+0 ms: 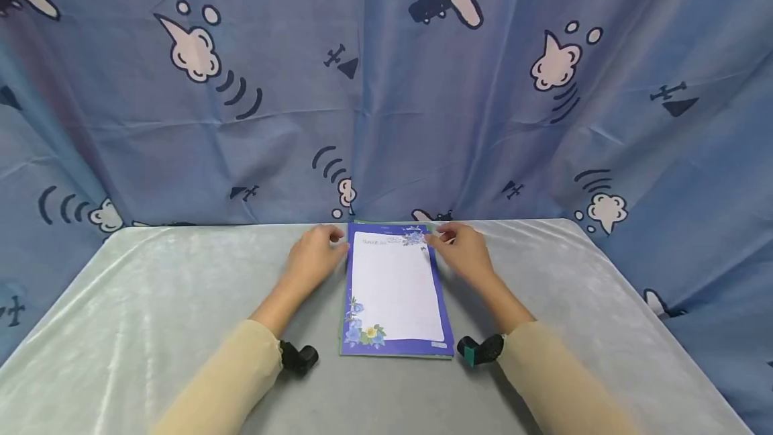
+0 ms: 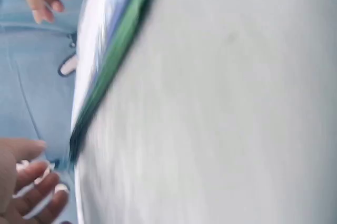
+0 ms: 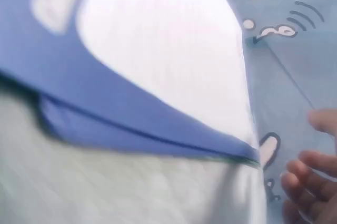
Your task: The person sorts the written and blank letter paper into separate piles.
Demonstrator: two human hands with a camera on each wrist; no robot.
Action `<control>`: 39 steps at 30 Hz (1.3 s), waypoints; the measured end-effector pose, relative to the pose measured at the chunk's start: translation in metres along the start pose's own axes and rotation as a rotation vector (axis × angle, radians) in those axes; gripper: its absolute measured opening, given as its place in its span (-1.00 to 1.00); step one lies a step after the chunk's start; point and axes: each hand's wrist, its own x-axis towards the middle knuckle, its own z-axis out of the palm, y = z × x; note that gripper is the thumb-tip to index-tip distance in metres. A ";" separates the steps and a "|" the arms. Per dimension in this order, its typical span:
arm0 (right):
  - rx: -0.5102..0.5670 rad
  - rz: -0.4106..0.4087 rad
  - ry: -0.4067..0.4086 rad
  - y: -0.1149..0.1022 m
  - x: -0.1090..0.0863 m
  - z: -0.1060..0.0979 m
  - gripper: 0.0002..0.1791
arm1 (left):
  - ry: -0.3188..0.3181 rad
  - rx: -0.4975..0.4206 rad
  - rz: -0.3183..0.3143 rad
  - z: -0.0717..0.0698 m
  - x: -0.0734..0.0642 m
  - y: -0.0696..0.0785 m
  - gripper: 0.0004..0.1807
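A thin stack of paper sheets (image 1: 395, 287) lies on the cloth-covered table. Its top sheet is white with a blue-purple border and printed flowers, and a green layer shows along its edges. My left hand (image 1: 315, 255) is beside the upper left edge, fingers loosely bent; in the left wrist view its fingers (image 2: 39, 195) are spread with nothing between them. At the upper right corner is my right hand (image 1: 464, 251), its thumb overlapping the border. The right wrist view shows that hand's fingers (image 3: 310, 182) relaxed and apart, beyond the sheets' end.
A pale grey cloth (image 1: 151, 327) covers the table on both sides of the stack. Behind the table's far edge hangs a blue curtain (image 1: 290, 86) printed with planes and clouds. Black wrist cameras (image 1: 298, 358) sit at the cuffs of the beige sleeves (image 1: 223, 381).
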 end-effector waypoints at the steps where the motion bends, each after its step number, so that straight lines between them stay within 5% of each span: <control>1: 0.033 0.004 0.014 0.002 -0.001 0.003 -0.51 | 0.001 -0.042 -0.026 0.003 0.000 0.002 -0.66; 8: 0.087 0.086 0.023 0.013 -0.010 0.016 -0.57 | -0.006 -0.207 -0.119 0.021 0.004 0.006 -0.56; 17: 0.142 0.066 0.081 0.030 -0.018 0.032 -0.60 | 0.123 -0.359 -0.116 0.040 0.006 -0.007 -0.53; 28: 0.303 0.034 0.114 0.035 -0.021 0.037 -0.63 | 0.176 -0.399 -0.100 0.045 -0.002 -0.011 -0.55; 39: 0.342 0.081 0.143 0.036 -0.021 0.035 -0.72 | 0.222 -0.370 -0.062 0.045 -0.002 -0.008 -0.81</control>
